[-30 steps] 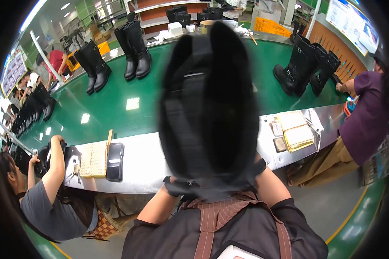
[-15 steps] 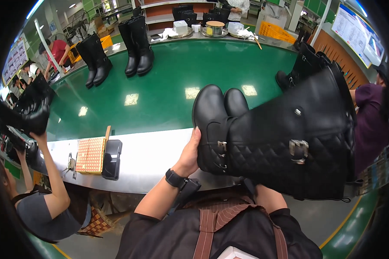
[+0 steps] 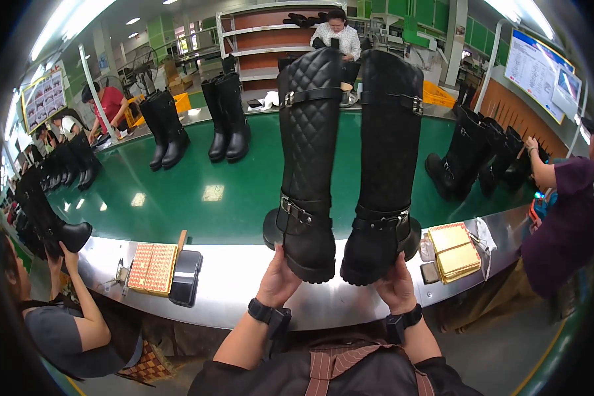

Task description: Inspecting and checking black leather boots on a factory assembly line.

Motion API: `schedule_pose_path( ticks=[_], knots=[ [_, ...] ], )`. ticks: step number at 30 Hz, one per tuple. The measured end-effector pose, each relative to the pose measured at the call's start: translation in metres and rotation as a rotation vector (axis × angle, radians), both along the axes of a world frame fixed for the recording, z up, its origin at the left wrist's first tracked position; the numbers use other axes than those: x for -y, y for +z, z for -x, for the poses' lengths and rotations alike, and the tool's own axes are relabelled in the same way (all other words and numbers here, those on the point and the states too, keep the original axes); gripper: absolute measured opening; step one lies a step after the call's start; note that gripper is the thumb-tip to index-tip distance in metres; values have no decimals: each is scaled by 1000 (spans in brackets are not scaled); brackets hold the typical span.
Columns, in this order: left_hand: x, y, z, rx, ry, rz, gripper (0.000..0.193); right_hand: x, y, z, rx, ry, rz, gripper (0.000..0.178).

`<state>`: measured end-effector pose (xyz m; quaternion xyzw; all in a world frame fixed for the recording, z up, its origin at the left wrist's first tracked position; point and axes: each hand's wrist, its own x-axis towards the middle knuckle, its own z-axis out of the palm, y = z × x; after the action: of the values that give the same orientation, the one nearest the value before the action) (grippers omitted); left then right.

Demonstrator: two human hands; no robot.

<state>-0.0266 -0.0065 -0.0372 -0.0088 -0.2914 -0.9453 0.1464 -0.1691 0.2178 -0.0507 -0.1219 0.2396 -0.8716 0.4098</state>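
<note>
boots (image 3: 340, 165): matt black leather (one quilted) | belt (image 3: 231, 191): glossy green | ledge (image 3: 244, 277): brushed metal

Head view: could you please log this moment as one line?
left hand: holds left boot | right hand: holds right boot | both upright

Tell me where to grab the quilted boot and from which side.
Grip the quilted boot at the foot, from below and behind, as the left hand does now: the boot stands upright, the tall shaft would flop, and the sole gives the fingers a firm edge. The right hand holds the plain boot likewise.

Green conveyor belt (image 3: 244, 191); boot pairs (image 3: 228, 119)
</note>
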Motion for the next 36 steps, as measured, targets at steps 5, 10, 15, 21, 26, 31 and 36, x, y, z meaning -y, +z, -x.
schedule_pose_path(
  ticks=[5, 10, 15, 21, 26, 31, 36],
  knots=[
    [-4, -4, 3, 52, 102, -81, 69, 2, 7, -2, 15, -144, -120, 57],
    [-1, -10, 3, 52, 105, -67, 70, 4, 11, -4, 13, -188, -186, 54],
    [-5, -10, -1, 76, 94, -51, 70, 4, 19, -6, -17, -203, -198, 53],
    [-13, -14, -4, 77, 61, -2, 64, -4, 21, -14, -33, -181, -259, 52],
    [-16, -8, -2, 80, 63, 15, 64, -5, 20, -10, -5, -170, -296, 53],
    [-18, -5, -3, 72, 65, 5, 65, -8, 29, -11, -10, -159, -246, 53],
    [-17, -7, -4, 95, 105, -4, 62, -5, 31, -15, 16, -187, -255, 53]
  ],
)
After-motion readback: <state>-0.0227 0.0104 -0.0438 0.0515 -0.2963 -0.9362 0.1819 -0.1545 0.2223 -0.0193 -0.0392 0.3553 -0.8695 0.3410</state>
